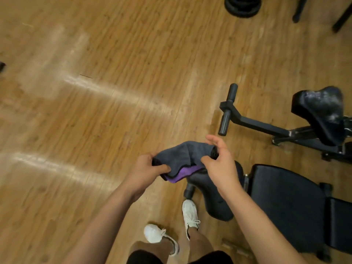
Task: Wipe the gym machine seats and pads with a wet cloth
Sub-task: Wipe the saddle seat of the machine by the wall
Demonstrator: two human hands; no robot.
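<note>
Head view: person stands on a wood floor (95, 92), holding a grey and purple cloth (181, 157) in mid-air between both hands. Left hand (148, 168) grips the cloth's left end, thumb on top. Right hand (219, 164) curls thumb and fingers round the rolled right end. Hands are near each other, joined only by the cloth. Cloth hangs just above the black bench seat pad (213, 206); the back pad (285, 202) lies to the right. A second, scuffed seat (322, 109) stands beyond.

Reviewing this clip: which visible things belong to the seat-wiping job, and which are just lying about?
Job: grey-and-purple cloth, gripped by left hand and right hand; bench seat pad; bench back pad; worn black seat.
Lying about: weight plates; black frame legs.
</note>
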